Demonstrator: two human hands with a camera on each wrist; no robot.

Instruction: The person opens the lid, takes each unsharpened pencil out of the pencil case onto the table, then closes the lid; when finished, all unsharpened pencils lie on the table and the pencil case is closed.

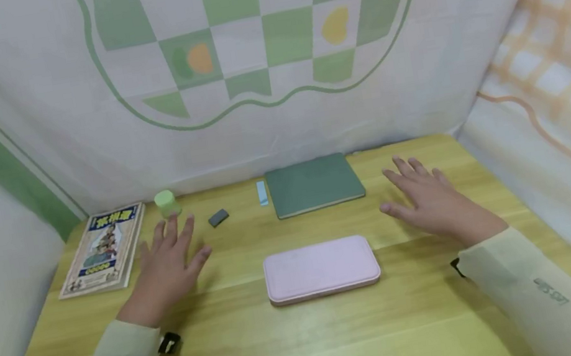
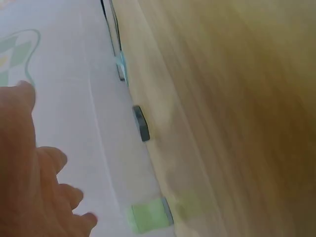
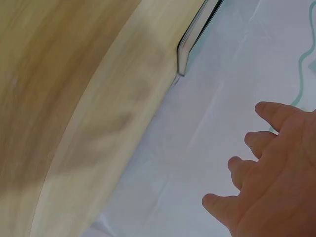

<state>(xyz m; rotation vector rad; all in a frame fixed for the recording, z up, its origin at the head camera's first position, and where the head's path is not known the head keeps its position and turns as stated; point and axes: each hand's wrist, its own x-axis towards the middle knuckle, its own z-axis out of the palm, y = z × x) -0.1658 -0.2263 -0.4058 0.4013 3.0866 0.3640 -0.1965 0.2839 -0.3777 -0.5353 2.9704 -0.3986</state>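
Note:
My left hand hovers over the left part of the table with fingers spread, holding nothing. Beyond its fingertips stand a light green cylinder and, to the right, a small dark grey block. Over the right side of the table is my right hand, also spread and holding nothing, right of a dark green notebook. Between the hands, nearer to me, lies a closed pink case with rounded corners. A narrow light blue strip lies beside the notebook's left edge.
An illustrated book lies at the table's back left, left of my left hand. White cloth with green checks hangs behind the wooden table. An orange-checked cloth covers the right side.

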